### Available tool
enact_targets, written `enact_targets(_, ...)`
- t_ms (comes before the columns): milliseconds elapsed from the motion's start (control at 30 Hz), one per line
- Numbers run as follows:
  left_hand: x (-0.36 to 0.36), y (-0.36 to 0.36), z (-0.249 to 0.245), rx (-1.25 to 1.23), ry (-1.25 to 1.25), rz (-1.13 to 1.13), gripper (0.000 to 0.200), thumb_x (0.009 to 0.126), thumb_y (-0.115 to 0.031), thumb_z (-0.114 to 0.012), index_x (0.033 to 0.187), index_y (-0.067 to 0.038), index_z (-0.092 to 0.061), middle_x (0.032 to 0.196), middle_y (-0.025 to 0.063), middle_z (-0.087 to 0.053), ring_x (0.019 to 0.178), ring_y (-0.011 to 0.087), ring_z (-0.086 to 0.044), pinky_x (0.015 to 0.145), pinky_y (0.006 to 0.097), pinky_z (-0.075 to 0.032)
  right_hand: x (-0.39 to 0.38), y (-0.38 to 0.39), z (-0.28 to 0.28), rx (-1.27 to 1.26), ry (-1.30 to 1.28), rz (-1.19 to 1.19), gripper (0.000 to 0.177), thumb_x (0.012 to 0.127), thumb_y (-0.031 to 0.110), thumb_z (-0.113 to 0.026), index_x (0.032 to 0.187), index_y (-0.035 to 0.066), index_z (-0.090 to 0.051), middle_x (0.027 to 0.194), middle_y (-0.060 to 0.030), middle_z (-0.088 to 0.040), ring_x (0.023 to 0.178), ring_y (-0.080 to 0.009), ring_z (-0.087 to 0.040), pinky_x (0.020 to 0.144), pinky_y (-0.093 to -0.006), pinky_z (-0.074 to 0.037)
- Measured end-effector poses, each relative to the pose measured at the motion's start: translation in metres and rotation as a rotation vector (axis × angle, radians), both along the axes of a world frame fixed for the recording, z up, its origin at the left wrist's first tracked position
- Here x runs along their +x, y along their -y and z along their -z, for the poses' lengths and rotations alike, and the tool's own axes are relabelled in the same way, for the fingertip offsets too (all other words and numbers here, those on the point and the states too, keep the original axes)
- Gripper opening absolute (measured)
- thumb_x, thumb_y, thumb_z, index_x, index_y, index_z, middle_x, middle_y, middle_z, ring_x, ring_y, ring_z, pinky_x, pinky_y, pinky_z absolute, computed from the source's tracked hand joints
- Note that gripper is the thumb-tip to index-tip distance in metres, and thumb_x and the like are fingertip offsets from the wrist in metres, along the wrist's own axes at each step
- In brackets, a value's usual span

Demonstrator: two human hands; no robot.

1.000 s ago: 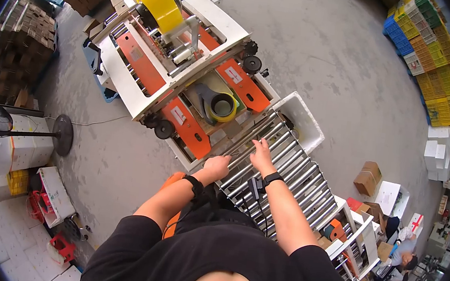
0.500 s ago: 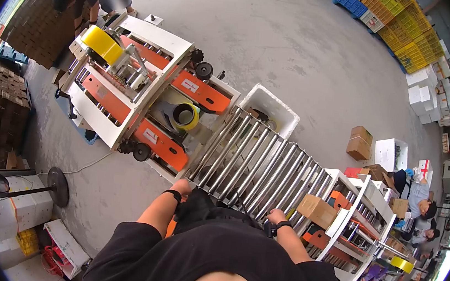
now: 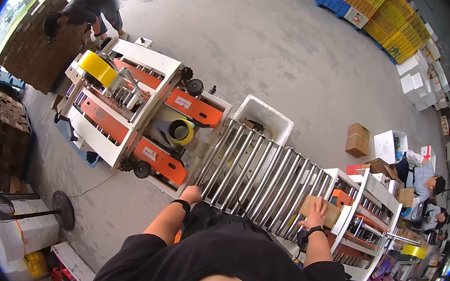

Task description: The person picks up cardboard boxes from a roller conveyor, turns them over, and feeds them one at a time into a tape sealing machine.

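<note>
A small brown cardboard box (image 3: 331,212) sits at the right end of the roller conveyor (image 3: 265,173), beside the right taping machine (image 3: 362,225). My right hand (image 3: 315,213) lies on the box's left part with its fingers spread. At the conveyor's left end, my left hand (image 3: 191,194) rests by the near edge with its fingers curled; what they hold, if anything, is hidden. The left taping machine (image 3: 124,101) stands beyond it, with a yellow tape roll on top and another roll (image 3: 180,131) lying between its orange side plates.
A white foam bin (image 3: 280,119) stands behind the conveyor. Another carton (image 3: 358,140) is on the floor. One person (image 3: 87,8) bends at the upper left by stacked cardboard (image 3: 36,41); others work at the right. A fan (image 3: 63,210) stands lower left.
My right hand has moved right from the conveyor's near edge onto the cardboard box, and its fingers have opened. My left hand remains by the conveyor's left end. The view has shifted slightly.
</note>
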State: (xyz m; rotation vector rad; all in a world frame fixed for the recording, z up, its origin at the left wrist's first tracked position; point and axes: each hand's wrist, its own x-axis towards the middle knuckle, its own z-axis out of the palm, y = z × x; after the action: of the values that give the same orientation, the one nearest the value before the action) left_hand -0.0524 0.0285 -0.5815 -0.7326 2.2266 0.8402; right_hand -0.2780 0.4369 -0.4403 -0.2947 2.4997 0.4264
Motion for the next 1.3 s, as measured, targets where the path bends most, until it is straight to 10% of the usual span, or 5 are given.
enact_targets(267,0.023,0.008,0.004,-0.003,0.113,-0.074,0.027,0.068,-0.016,-0.054,0.090,-0.005,-0.064,0.098,0.0162,-0.061,0.096,0.0292,-0.057,0.081,0.0361,-0.046,-0.037,-0.019,0.031,0.064,-0.047,-0.153,0.074,0.054,0.012,-0.073,0.122,0.016,-0.043,0.137,-0.0197,-0.017,0.127,-0.0338,-0.019,0.103,-0.0410,-0.022)
enact_targets(500,0.016,0.009,-0.010,0.016,0.010,-0.029,0.030,0.065,-0.024,-0.058,0.087,-0.004,-0.065,0.091,0.0155,-0.062,0.090,0.0299,-0.058,0.078,0.0370,-0.046,-0.035,-0.017,0.046,0.082,-0.086,-0.207,0.071,0.048,0.028,-0.077,0.112,0.014,-0.050,0.129,-0.0219,-0.026,0.121,-0.0363,-0.023,0.099,-0.0435,-0.023)
enact_targets(867,0.007,-0.001,0.010,0.049,0.015,-0.034,0.030,0.062,-0.025,-0.061,0.084,-0.004,-0.065,0.087,0.0147,-0.063,0.085,0.0299,-0.059,0.074,0.0377,-0.047,0.037,0.175,0.018,-0.631,0.213,-0.757,0.085,0.043,0.032,-0.075,0.121,0.017,-0.044,0.109,-0.0143,-0.040,0.110,-0.0314,-0.034,0.095,-0.0460,-0.021)
enact_targets(1033,0.018,-0.003,0.002,0.012,-0.085,-0.086,0.030,0.064,-0.024,-0.059,0.083,-0.002,-0.064,0.086,0.0163,-0.063,0.085,0.0312,-0.059,0.075,0.0381,-0.047,0.043,0.262,0.030,-0.485,0.507,-1.035,0.095,0.048,0.031,-0.072,0.131,0.014,-0.031,0.111,-0.0138,-0.044,0.109,-0.0317,-0.039,0.098,-0.0396,-0.029)
enact_targets(1300,0.011,-0.005,-0.009,0.043,-0.104,-0.238,0.053,0.069,-0.016,-0.054,0.119,-0.001,-0.043,0.101,0.0236,-0.057,0.096,0.0359,-0.054,0.084,0.0388,-0.043,-0.023,0.245,0.087,-0.472,0.090,-0.559,0.069,0.069,0.006,-0.058,0.131,0.013,-0.031,0.133,-0.0138,-0.032,0.122,-0.0307,-0.031,0.099,-0.0386,-0.031)
